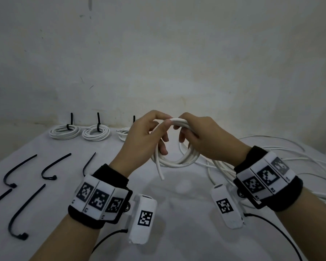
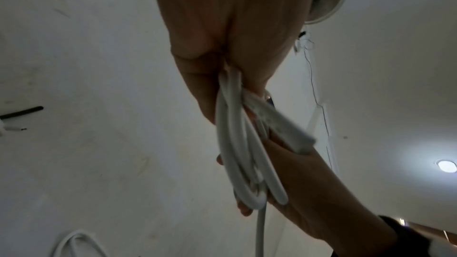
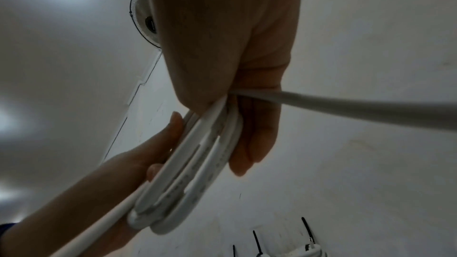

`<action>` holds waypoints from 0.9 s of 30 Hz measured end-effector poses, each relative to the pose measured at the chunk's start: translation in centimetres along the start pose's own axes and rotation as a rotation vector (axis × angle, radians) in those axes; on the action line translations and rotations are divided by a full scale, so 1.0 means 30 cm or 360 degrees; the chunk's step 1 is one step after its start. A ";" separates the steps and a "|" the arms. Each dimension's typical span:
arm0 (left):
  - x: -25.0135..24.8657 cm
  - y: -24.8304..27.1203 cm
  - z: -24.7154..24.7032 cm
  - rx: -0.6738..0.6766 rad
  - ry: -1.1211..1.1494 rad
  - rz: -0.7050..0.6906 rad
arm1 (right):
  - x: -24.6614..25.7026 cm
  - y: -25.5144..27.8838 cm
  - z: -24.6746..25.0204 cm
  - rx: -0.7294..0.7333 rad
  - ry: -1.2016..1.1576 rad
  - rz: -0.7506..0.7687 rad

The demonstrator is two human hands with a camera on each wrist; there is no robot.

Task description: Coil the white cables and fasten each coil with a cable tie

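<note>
Both hands hold one coil of white cable [image 1: 174, 159] above the table's middle. My left hand [image 1: 149, 134] grips the coil's left side, thumb and fingers curled round the strands [image 2: 235, 144]. My right hand [image 1: 194, 132] curls round the top right of the coil [image 3: 197, 163], and the uncoiled run of cable [image 3: 358, 108] leaves it toward the right. One free cable end [image 1: 161, 174] hangs below the coil. Loose black cable ties [image 1: 55, 164] lie on the table at the left.
Two tied coils [image 1: 64, 130] [image 1: 95, 131] with upright black ties sit at the back, a third coil [image 1: 123, 134] partly hidden behind my left hand. A tangle of loose white cable [image 1: 271, 159] covers the right of the white table [image 1: 177, 213]. The wall is close behind.
</note>
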State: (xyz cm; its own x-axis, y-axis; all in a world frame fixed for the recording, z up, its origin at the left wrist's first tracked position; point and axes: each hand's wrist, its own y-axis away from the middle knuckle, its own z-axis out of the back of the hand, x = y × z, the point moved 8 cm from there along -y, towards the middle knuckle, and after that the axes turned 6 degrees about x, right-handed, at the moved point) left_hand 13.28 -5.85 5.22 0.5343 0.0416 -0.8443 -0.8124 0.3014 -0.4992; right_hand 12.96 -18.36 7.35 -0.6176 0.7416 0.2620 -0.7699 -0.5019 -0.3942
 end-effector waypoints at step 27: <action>0.075 -0.024 -0.015 0.0165 0.1242 0.0407 | -0.099 0.045 0.038 -0.0131 -0.0490 -0.0107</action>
State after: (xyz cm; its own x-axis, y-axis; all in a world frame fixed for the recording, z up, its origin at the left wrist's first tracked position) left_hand 14.96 -6.41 3.58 -0.0110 -0.5411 -0.8409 -0.8406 0.4605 -0.2853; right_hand 13.58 -21.73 7.04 -0.5953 0.5959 0.5390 -0.8026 -0.4094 -0.4339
